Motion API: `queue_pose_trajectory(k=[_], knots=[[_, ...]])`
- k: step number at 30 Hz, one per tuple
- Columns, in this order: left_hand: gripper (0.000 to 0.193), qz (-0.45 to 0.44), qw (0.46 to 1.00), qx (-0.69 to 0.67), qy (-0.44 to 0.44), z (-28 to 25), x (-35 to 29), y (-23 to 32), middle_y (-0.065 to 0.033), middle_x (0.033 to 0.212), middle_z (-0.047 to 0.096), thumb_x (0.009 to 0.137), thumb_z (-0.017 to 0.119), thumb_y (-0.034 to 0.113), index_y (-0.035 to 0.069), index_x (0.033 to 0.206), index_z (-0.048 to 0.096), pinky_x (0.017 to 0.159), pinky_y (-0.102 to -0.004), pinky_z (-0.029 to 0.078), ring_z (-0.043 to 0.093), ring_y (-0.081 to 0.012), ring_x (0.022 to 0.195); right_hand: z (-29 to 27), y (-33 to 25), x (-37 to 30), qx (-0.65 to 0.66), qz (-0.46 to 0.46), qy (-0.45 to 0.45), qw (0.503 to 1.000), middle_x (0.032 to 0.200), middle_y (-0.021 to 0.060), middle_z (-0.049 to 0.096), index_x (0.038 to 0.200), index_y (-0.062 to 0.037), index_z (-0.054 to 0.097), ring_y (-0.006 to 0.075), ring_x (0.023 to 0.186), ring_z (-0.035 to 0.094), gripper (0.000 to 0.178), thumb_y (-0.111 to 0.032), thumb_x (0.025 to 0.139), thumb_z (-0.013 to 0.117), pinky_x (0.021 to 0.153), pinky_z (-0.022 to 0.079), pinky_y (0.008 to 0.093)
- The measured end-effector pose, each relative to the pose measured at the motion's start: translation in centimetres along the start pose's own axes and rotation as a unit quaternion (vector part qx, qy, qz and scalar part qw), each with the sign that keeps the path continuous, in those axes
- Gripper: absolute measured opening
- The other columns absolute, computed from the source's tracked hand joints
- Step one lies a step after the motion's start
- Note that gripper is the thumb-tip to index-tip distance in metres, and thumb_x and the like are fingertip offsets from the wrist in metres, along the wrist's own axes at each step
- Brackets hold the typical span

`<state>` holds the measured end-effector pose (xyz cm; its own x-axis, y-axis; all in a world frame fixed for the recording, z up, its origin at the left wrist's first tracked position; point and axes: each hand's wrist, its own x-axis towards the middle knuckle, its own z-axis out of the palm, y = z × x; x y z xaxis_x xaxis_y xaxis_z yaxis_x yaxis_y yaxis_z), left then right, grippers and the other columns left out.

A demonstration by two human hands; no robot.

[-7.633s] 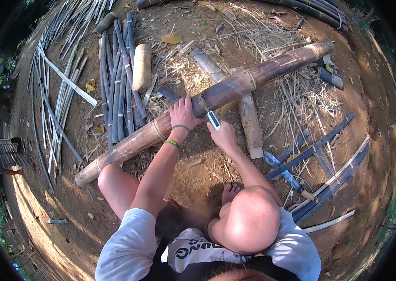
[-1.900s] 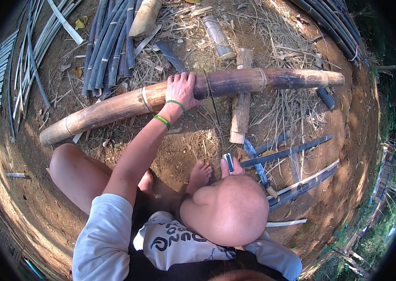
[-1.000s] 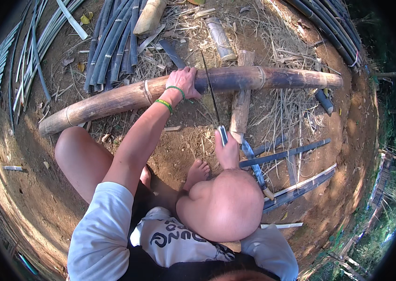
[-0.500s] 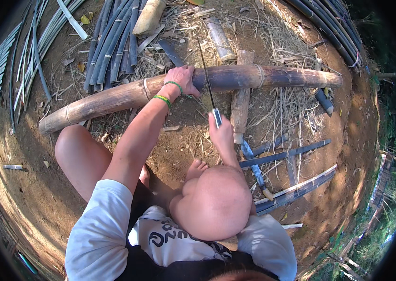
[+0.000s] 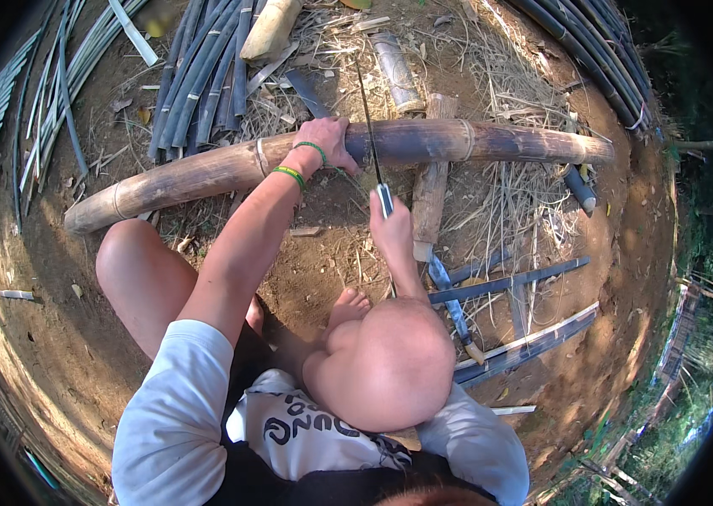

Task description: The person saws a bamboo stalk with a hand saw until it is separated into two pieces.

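A thick brown bamboo pole lies crosswise in front of me. My left hand grips it near its middle, fingers over the top and thumb on the near side. Just right of that hand, a hand saw crosses the pole, its thin dark blade pointing away from me. My right hand is closed around the saw's handle, on the near side of the pole. How deep the blade sits in the bamboo I cannot tell.
Beneath the pole's right half is a short log. A machete with a wooden handle lies near my right knee, among split bamboo strips. Dark bamboo lengths lie beyond the pole, and more poles are stacked at far right.
The saw and my right hand have slid slightly away from me across the pole. My left hand keeps its grip in the same place. The view has shifted a little.
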<state>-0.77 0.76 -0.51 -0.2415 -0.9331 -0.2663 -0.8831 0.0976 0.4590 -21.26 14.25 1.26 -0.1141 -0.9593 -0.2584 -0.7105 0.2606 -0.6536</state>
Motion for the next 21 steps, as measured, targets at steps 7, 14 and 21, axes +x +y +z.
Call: queue_pose_trajectory(k=[7, 14, 21], knots=[[0.101, -0.022, 0.999, 0.006, -0.047, -1.6, 0.2, -3.2, -0.0207, 0.122, 0.076, 0.051, 0.095, 0.062, 0.005, 0.131, 0.067, 0.100, -0.0487, 0.058, 0.073, -0.0403, 0.114, -1.5, 2.5, -9.1, 0.007, 0.005, -0.044, 0.999, 0.081, 0.0228, 0.069, 0.101, 0.0011, 0.070, 0.0342, 0.073, 0.067, 0.038, -0.033, 0.110, 0.057, 0.070, 0.052, 0.0475], [0.100, -0.005, 0.999, 0.008, -0.039, -0.3, 0.7, -1.0, -0.0208, 0.117, 0.077, 0.051, 0.095, 0.064, 0.004, 0.127, 0.069, 0.099, -0.0484, 0.059, 0.073, -0.0395, 0.113, 0.7, -3.3, 3.1, 0.032, -0.015, -0.014, 0.999, 0.078, 0.0273, 0.072, 0.097, 0.0073, 0.072, 0.0422, 0.077, 0.076, 0.049, -0.041, 0.105, 0.065, 0.068, 0.055, 0.0516], [0.101, -0.016, 0.999, 0.019, -0.049, -1.1, 0.3, -2.5, -0.0208, 0.121, 0.076, 0.051, 0.094, 0.065, 0.005, 0.128, 0.069, 0.100, -0.0488, 0.058, 0.073, -0.0393, 0.115, -1.5, 2.5, -8.9, 0.067, 0.069, -0.027, 0.995, 0.081, 0.0254, 0.073, 0.097, 0.0057, 0.074, 0.0392, 0.078, 0.075, 0.046, -0.039, 0.104, 0.067, 0.071, 0.055, 0.0497]])
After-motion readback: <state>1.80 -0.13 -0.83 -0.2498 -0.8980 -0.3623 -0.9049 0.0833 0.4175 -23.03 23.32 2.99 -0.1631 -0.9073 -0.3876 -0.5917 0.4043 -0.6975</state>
